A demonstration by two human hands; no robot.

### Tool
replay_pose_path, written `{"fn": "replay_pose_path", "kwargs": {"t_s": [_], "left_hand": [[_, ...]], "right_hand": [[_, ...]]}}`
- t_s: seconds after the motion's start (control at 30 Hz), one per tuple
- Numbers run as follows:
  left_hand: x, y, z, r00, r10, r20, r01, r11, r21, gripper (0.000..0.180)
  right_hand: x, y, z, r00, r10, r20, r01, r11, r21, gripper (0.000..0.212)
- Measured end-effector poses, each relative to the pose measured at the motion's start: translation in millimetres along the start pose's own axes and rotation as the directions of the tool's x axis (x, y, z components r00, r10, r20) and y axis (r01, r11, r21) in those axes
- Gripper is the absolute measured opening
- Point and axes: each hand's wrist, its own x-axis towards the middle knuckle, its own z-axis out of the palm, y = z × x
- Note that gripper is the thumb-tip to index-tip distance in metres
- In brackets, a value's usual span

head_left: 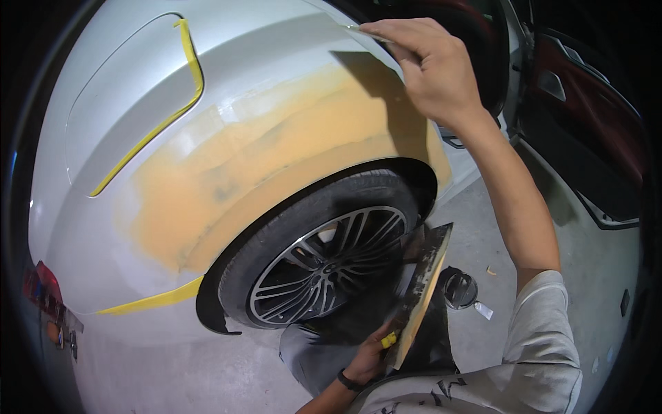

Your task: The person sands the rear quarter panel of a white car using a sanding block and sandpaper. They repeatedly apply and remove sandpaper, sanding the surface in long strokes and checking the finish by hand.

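My right hand [441, 76] is raised at the upper right with its fingers pinched on a thin, pale spreader [387, 55], seen nearly edge-on. The spreader is over the upper edge of the car's white rear side panel [276, 45]; whether it touches cannot be told. A broad patch of orange-tan body filler [276, 145] covers the panel above the wheel arch. Low in front of my body, my left hand [371, 357] grips a flat mixing board [429, 286], tilted steeply, with tan filler along it. Something small and yellow [389, 340] shows by its fingers.
The black-tyred wheel [324, 269] sits under the arch. Yellow masking tape [148, 141] lines the fuel flap, and more tape [155, 298] runs along a lower seam. A round dark lid or can [460, 288] is on the floor [496, 352]. An open car door [586, 117] stands at right.
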Motion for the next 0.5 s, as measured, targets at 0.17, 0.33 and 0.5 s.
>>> {"fn": "replay_pose_path", "kwargs": {"t_s": [0.17, 0.33, 0.5], "left_hand": [[-0.6, 0.0, -0.4, 1.0, -0.02, 0.013, 0.02, 0.999, -0.03, 0.066], [-0.8, -2.1, 1.9, 0.999, -0.017, -0.03, 0.017, 1.0, -0.016, 0.065], [-9.4, -2.8, 8.6, 0.994, -0.011, -0.107, 0.003, 0.998, -0.07, 0.065]], "right_hand": [[-31.4, 18.5, 17.8, 0.998, 0.036, 0.051, -0.034, 0.999, -0.039, 0.036], [-43.8, -4.3, 48.7, 0.988, 0.059, 0.14, -0.058, 0.998, -0.009, 0.035], [-55.6, 19.2, 16.9, 0.994, 0.079, 0.074, -0.081, 0.996, 0.029, 0.031]]}}
